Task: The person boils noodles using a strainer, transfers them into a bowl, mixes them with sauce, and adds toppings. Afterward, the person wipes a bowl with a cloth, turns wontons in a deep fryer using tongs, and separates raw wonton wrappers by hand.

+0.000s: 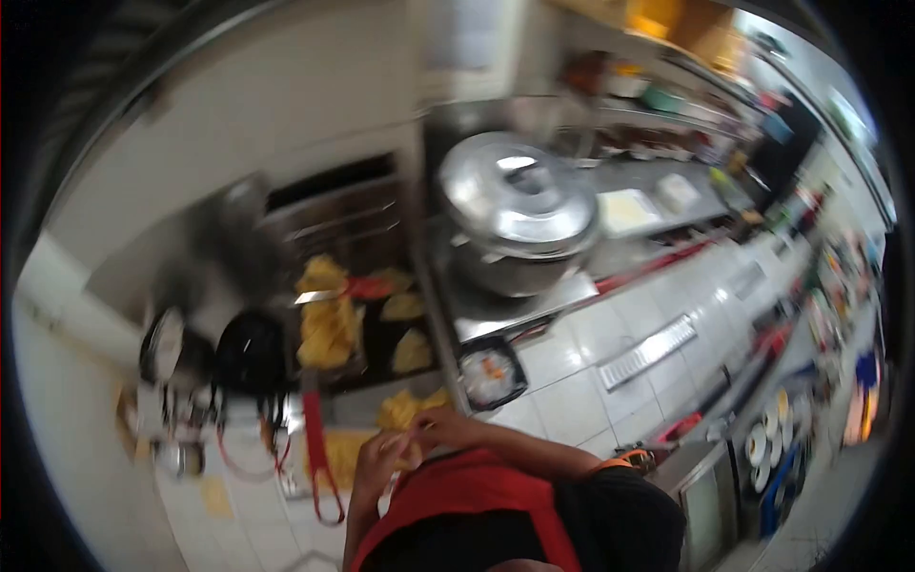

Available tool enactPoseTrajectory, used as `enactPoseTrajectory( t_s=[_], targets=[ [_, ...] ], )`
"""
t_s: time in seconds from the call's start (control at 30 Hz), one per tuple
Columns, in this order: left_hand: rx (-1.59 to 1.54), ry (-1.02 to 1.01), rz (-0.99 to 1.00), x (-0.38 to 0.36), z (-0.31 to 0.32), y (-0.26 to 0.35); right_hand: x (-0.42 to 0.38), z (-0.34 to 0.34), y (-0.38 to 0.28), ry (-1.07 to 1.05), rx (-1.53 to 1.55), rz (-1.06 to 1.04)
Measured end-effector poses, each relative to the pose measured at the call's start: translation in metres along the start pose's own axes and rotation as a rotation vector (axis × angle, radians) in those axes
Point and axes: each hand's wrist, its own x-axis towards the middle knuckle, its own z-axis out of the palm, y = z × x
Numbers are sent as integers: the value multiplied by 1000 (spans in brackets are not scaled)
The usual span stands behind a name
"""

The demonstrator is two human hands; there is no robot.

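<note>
My left hand (377, 459) and my right hand (446, 427) are close together in front of the red apron (477, 486), fingers bent inward. Something small and pale seems to lie between the fingertips, too blurred to name. Just beyond them, yellow food pieces (400, 408) lie at the front edge of the cooker, with more yellow food (335, 456) in a tray to the left. On the dark cooking surface (379, 353) are a heap of yellow flat pieces (327, 329) and a red-handled metal utensil (367, 288). A red handle with a loop (316, 439) hangs over the front.
A big lidded steel pot (519, 205) stands right of the cooker, with a lined black bin (493, 374) below it. Black pans (251, 351) sit at the left. A drain grate (650, 351) crosses the tiled floor. Stacked dishes (770, 434) stand at the right.
</note>
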Motion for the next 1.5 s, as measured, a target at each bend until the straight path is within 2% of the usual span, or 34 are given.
enactPoseTrajectory(
  t_s=[0.03, 0.17, 0.2, 0.3, 0.4, 0.5, 0.57, 0.63, 0.7, 0.73, 0.83, 0.87, 0.97, 1.03, 1.07, 1.13, 1.2, 1.27, 1.37, 1.47, 1.5],
  targets=[
    [23, 66, 32, -1, 3, -7, 2, -1, 5, -40, 58, -22],
    [28, 183, 219, 1, 8, -33, 4, 8, 10, -78, 143, 125],
    [160, 195, 265, -1, 8, -22, 3, 8, 11, -69, 180, 154],
    [-38, 163, 24, -5, 9, -19, 10, 7, 11, -35, 213, 218],
    [-9, 225, 176, -2, 4, -44, 15, -2, 3, -1, 245, 304],
    [-438, 281, -152, -23, 1, -22, 28, -36, -14, 34, 137, 315],
    [-494, 384, -171, -31, -6, -35, 53, -69, -1, 171, -65, 194],
    [-512, 489, -174, -47, -15, -52, 78, -89, -16, 327, -328, 137],
    [-492, 586, -160, -63, -21, -64, 109, -97, -24, 457, -630, -122],
    [-470, 641, -132, -71, -20, -44, 125, -99, -24, 523, -777, -256],
    [-478, 800, -133, -87, -22, -49, 182, -94, -1, 468, -872, -240],
    [-508, 846, -130, -93, -20, -42, 182, -84, -3, 457, -905, -329],
    [-478, 885, -146, -112, -25, -49, 188, -79, 7, 532, -920, -298],
    [-401, 1017, -97, -127, -27, -66, 176, -102, -2, 658, -761, -367],
    [-393, 1094, -96, -135, -31, -86, 151, -99, -41, 772, -795, -319],
    [-392, 1247, -87, -140, -37, -94, 130, -100, -102, 995, -733, -637],
    [-352, 1337, -65, -145, -46, -107, 135, -101, -147, 925, -903, -744],
    [-319, 1384, -31, -146, -53, -115, 161, -103, -169, 674, -1090, -758],
    [-319, 1315, 42, -143, -74, -137, 204, -118, -154, 234, -1226, -43],
    [-282, 1339, 63, -142, -88, -147, 215, -111, -154, 163, -1307, 75],
    [-274, 1348, 73, -142, -91, -152, 216, -115, -147, 225, -1314, -53]
  ],
)
